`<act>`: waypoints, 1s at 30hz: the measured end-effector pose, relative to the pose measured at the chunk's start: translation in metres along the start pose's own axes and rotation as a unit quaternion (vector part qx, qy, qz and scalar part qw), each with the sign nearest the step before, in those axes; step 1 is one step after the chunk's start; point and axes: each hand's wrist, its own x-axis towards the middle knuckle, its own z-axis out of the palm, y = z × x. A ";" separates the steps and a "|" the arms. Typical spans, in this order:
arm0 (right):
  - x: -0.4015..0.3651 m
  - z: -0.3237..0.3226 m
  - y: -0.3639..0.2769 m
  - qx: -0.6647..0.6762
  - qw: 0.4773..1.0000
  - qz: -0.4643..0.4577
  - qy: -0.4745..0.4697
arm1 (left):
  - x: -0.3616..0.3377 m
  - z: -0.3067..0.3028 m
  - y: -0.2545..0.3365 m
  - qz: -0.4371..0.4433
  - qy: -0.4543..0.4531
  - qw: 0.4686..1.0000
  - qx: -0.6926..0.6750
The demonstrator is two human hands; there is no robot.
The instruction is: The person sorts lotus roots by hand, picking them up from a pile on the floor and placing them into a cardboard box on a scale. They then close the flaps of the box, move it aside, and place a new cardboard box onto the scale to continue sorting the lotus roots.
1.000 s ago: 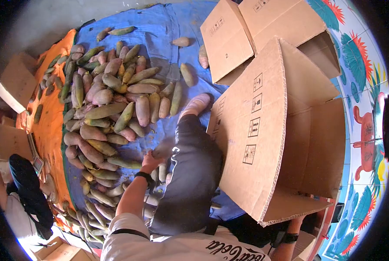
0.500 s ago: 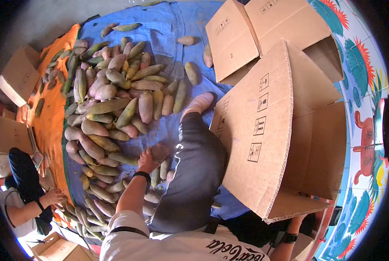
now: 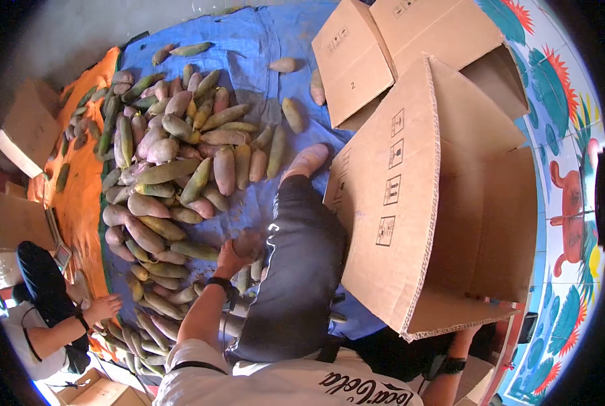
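My left hand (image 3: 229, 258) is closed around the near end of a blurred, brownish-pink radish (image 3: 249, 245) at the lower right of a large pile. The pile's radishes (image 3: 167, 169) are long and thick, some green, others pinkish or yellowish, and lie on a blue tarp (image 3: 245, 40). My right hand (image 3: 466, 334) is at the lower edge of a big open cardboard box (image 3: 377, 210), which leans on its side to my right. The box hides its fingers, so its grip does not show.
Another cardboard box (image 3: 353, 68) stands at the back right, beside a few loose radishes. My leg (image 3: 302, 250) is stretched out between pile and box. A co-worker's hand (image 3: 102, 310) is at the left, by an orange tarp (image 3: 85, 223). Other boxes line the far left.
My left hand has gone from lying over the radish to gripping it at its near end. The co-worker's hand has moved slightly right and opened. The view has shifted a little.
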 end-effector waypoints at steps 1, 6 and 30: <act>0.002 0.007 0.028 -0.059 0.992 -0.100 0.040 | 0.008 0.012 -0.020 0.035 -0.016 0.985 -0.167; -0.018 0.012 0.007 -0.240 0.909 -0.308 0.144 | -0.027 -0.040 0.022 0.006 -0.014 0.939 -0.342; -0.034 0.008 -0.061 -0.143 0.928 -0.296 0.177 | -0.235 -0.238 0.325 0.455 0.165 0.808 -0.334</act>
